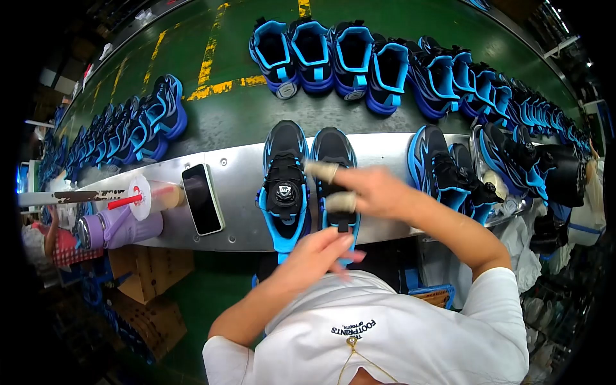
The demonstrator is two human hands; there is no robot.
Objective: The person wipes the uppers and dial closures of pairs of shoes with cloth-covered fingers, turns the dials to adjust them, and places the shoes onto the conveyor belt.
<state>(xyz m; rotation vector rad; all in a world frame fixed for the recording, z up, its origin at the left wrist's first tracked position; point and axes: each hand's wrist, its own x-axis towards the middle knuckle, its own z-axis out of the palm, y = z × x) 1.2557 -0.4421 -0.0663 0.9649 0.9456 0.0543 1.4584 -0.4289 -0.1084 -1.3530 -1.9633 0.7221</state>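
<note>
Touching one shoe (333, 151), seemingly: two hands (377, 192)

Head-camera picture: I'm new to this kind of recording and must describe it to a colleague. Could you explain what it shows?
There is just one picture, from a camera worn on a person's head, looking forward and down, so the arms reach in from below. The right hand, with pale covers on two fingers, is over one of a pair of black-and-bright-blue sports shoes; the left hand is near that shoe's heel. Motion blur hides whether either hand grips it. The pair rests on a shiny silver metal ledge. Left of it are a dark-screened phone, a plastic cup with a red straw and a lilac bottle. Beyond, more shoes stand in rows on a long green surface with yellow markings.
</note>
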